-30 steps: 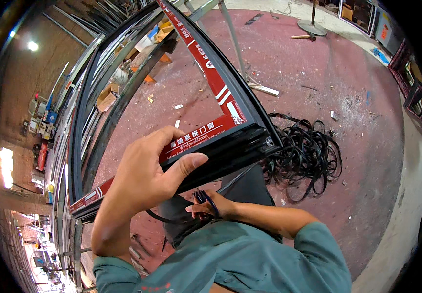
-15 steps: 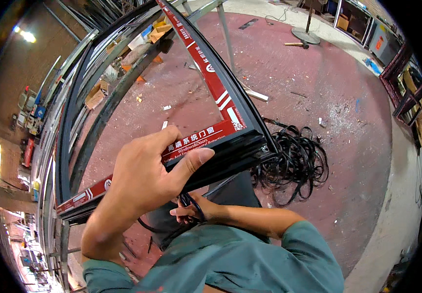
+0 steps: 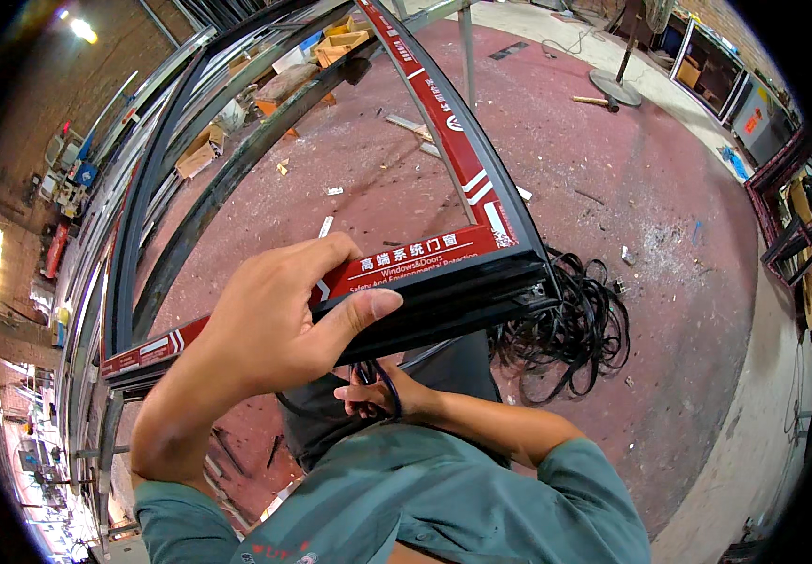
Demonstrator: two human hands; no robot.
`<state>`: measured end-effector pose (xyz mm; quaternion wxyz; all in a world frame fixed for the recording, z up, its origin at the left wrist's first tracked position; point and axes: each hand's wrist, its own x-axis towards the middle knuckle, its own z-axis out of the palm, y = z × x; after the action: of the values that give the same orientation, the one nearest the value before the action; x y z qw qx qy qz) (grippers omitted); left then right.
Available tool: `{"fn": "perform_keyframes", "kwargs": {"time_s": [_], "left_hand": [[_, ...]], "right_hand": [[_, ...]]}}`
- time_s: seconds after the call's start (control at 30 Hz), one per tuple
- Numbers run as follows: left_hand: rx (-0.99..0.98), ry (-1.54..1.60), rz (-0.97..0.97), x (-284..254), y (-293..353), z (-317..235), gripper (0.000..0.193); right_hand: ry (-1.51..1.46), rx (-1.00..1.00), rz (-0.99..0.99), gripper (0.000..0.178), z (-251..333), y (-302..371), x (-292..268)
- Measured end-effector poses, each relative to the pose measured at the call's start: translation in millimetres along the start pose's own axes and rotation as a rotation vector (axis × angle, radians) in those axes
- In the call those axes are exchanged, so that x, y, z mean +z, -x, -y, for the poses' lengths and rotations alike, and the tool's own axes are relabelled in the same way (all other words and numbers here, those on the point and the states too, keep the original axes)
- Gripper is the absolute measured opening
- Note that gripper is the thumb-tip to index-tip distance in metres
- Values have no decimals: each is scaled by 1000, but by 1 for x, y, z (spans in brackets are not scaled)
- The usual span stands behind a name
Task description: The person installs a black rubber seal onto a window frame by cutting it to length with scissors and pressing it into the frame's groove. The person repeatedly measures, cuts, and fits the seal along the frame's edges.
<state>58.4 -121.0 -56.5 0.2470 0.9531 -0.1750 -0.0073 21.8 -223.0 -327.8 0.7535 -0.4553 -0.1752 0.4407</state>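
A dark metal window frame (image 3: 453,301) with red protective film stands in front of me, its corner at centre right. My left hand (image 3: 283,315) grips the frame's near rail, fingers over the top and thumb pressed on its front face. Below the rail, my right hand (image 3: 378,395) is closed on a black rubber sealing strip (image 3: 382,381) that loops under the frame. A tangled pile of the same black strip (image 3: 570,329) lies on the floor just right of the frame's corner.
More dark metal frames (image 3: 142,188) lean in a stack at the left. The red floor (image 3: 613,188) carries scraps, cardboard boxes (image 3: 201,150) and a hammer (image 3: 594,100) near a round stand base (image 3: 620,86). Dark frames (image 3: 787,216) stand at the far right.
The view has shifted slightly, so the frame sits higher and further right. My left hand keeps its grip on the rail. My right hand stays under it with the strip.
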Motion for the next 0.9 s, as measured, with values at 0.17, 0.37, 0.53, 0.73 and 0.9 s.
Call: {"fn": "perform_keyframes", "kwargs": {"time_s": [0.17, 0.37, 0.53, 0.73, 0.9], "left_hand": [[-17, -34, -21, 4, -2, 0, 41], [10, -43, -68, 4, 5, -1, 45], [287, -20, -157, -2, 21, 13, 61], [505, -294, -259, 6, 30, 20, 41], [667, -459, -335, 11, 20, 19, 30]], "right_hand": [[-6, 35, 6, 34, 7, 3, 2], [-53, 92, -19, 33, 4, 4, 5], [-28, 102, -22, 34, 9, 7, 4], [-5, 135, -18, 36, -4, 5, -2], [-40, 106, -52, 38, -9, 4, 0]]}}
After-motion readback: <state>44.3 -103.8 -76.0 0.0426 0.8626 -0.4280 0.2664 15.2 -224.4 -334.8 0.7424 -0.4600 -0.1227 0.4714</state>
